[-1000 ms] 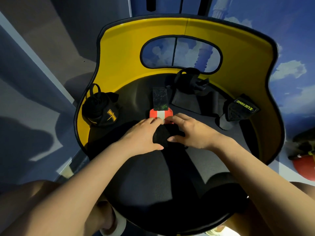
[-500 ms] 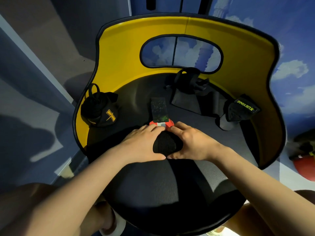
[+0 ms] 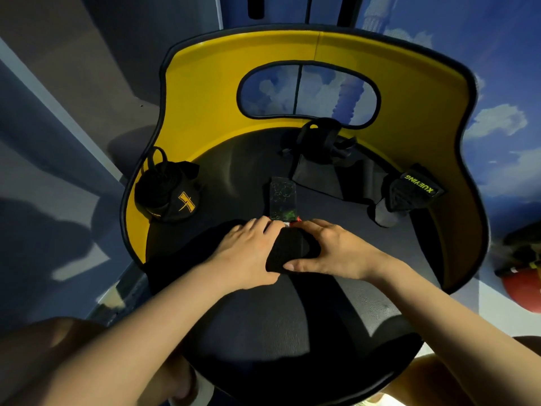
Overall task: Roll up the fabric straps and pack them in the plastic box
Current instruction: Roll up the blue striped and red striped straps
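Strap roll: fabric strap roll (image 3: 289,249), black, sits mid-seat on the chair seat (image 3: 292,332), its rolled axis running left to right between both hands.
Unrolled tail: strap tail (image 3: 283,199) lies flat, stretching away toward the seat's back edge, with a red-and-white band at the roll.
Left hand: left hand (image 3: 248,253) curls over the roll's left end, gripping it.
Right hand: right hand (image 3: 333,250) clasps the right end, thumb underneath.
Nearer hand: both equally close; rolling must go away from the person, along the tail.
Writing: "XUEYING" on the wrist wrap (image 3: 409,194) by the right edge; the pouch (image 3: 167,194) logo at the left edge is unreadable.
Plastic box: cannot tell where.
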